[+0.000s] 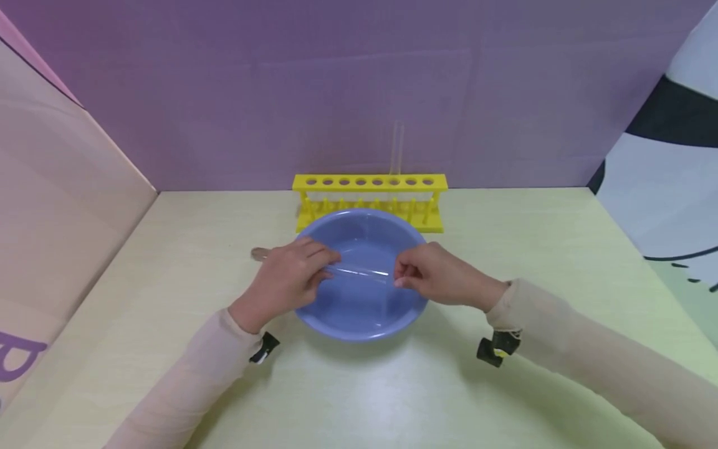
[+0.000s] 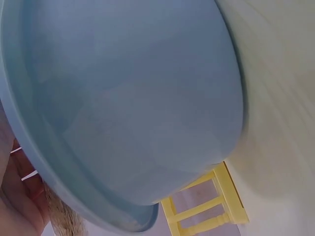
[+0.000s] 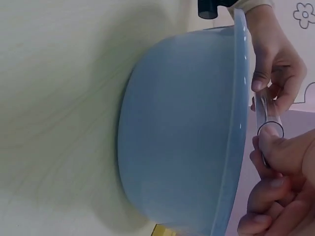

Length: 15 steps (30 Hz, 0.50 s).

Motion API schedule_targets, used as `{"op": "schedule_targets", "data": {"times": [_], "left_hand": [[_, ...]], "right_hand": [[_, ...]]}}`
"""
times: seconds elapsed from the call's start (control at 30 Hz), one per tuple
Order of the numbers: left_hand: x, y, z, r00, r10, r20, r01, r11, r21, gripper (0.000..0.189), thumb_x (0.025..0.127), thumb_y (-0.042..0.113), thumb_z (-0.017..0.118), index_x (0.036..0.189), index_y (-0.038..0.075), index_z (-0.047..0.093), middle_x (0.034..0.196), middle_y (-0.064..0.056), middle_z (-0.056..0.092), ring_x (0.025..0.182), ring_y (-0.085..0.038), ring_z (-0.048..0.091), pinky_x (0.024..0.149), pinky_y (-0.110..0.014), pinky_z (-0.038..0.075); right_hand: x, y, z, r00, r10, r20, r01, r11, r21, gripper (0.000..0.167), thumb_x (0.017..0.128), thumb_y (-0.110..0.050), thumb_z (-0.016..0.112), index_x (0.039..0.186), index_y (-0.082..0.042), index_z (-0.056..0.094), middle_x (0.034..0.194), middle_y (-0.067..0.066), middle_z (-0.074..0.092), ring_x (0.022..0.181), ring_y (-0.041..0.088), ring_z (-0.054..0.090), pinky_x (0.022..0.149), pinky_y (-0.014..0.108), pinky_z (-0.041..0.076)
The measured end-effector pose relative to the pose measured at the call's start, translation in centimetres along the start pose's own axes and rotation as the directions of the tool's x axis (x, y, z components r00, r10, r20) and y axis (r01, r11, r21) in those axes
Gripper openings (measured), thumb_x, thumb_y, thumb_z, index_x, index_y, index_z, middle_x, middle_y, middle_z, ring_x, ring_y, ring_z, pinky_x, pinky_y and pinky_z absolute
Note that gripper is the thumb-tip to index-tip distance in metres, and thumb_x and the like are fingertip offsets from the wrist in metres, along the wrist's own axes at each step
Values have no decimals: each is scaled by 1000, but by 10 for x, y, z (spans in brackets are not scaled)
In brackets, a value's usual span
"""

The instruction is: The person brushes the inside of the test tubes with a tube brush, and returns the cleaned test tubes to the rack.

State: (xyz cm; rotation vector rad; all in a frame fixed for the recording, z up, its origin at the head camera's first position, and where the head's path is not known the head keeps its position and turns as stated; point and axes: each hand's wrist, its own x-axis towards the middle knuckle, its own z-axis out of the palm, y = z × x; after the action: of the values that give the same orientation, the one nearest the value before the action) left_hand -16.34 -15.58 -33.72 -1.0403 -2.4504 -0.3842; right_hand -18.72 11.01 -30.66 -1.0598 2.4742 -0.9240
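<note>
A clear glass test tube [image 1: 359, 271] lies nearly level above the blue basin [image 1: 361, 337]. My left hand [image 1: 288, 274] grips the tube from above, over the basin's left rim. Brown bristles of a test tube brush [image 2: 65, 216] show beyond that hand and appear to be inside the tube's far end. At the tube's open mouth, my right hand [image 1: 434, 274] has its thumb and fingers pinched together. In the right wrist view, the right thumb [image 3: 283, 152] covers part of the round mouth, and a thin dark handle shows beneath it. The curled fingers hide most of the handle.
Behind the basin stands a yellow test tube rack [image 1: 370, 182] with a row of holes and pegs. One upright clear tube [image 1: 396, 146] rises from it. A purple wall [image 1: 269, 93] closes off the table's back; printed panels flank both sides.
</note>
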Motion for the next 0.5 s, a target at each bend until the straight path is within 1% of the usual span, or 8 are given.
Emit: {"op": "schedule_targets", "data": {"times": [0.07, 0.1, 0.17, 0.2, 0.27, 0.37, 0.5], "left_hand": [[0, 0, -1, 1000, 0, 6, 0, 1000, 2, 22, 76, 2, 75, 97, 7, 69, 91, -2, 69, 87, -20, 63, 63, -28, 53], [0, 0, -2, 1000, -4, 11, 4, 1000, 1, 22, 77, 3, 75, 97, 7, 69, 91, -2, 69, 87, -20, 63, 64, -28, 53], [1, 1, -3, 1000, -14, 25, 14, 1000, 0, 22, 78, 5, 75, 98, 7, 70, 92, -2, 69, 88, -19, 63, 65, -28, 53], [1, 1, -3, 999, -21, 32, 21, 1000, -2, 22, 78, 6, 75, 99, 7, 70, 93, -2, 70, 88, -19, 63, 66, -29, 53], [2, 1, -4, 999, -29, 43, 29, 1000, -7, 22, 79, 7, 75, 100, 7, 70, 93, -2, 70, 87, -19, 63, 68, -29, 54], [2, 1, -4, 998, -29, 50, 29, 999, -12, 22, 79, 7, 75, 100, 6, 70, 93, -3, 70, 87, -20, 63, 68, -30, 54], [2, 1, -3, 999, -15, 48, 16, 1000, -15, 22, 79, 6, 75, 100, 5, 70, 92, -3, 70, 86, -20, 63, 66, -30, 54]], "right_hand": [[-1, -1, 1, 1000, -18, -9, 18, 999, -29, 10, 85, -2, 66, 76, -3, 62, 72, 7, 66, 66, 18, 64, 57, 22, 52], [-1, -1, 1, 1000, -26, -17, 25, 998, -56, 11, 85, -2, 66, 76, -4, 62, 73, 6, 66, 67, 17, 64, 57, 22, 52], [-1, -2, 1, 999, -40, -35, 34, 989, -141, 10, 85, -3, 67, 76, -5, 62, 74, 3, 66, 70, 15, 64, 61, 23, 53], [-1, -3, 1, 998, -51, -44, 42, 980, -193, 10, 85, -4, 68, 77, -6, 62, 73, 2, 65, 69, 14, 63, 62, 24, 53], [-1, -5, 1, 996, -66, -56, 48, 958, -283, 10, 84, -6, 69, 77, -7, 62, 73, -1, 63, 70, 12, 61, 65, 26, 53], [-1, -7, 2, 992, -99, -73, 60, 910, -410, 11, 83, -9, 72, 77, -8, 62, 73, -2, 60, 68, 13, 59, 65, 28, 52], [-1, -7, 6, 985, -147, -90, 76, 841, -535, 15, 80, -12, 74, 77, -8, 60, 72, -1, 58, 64, 16, 58, 62, 31, 49]]}}
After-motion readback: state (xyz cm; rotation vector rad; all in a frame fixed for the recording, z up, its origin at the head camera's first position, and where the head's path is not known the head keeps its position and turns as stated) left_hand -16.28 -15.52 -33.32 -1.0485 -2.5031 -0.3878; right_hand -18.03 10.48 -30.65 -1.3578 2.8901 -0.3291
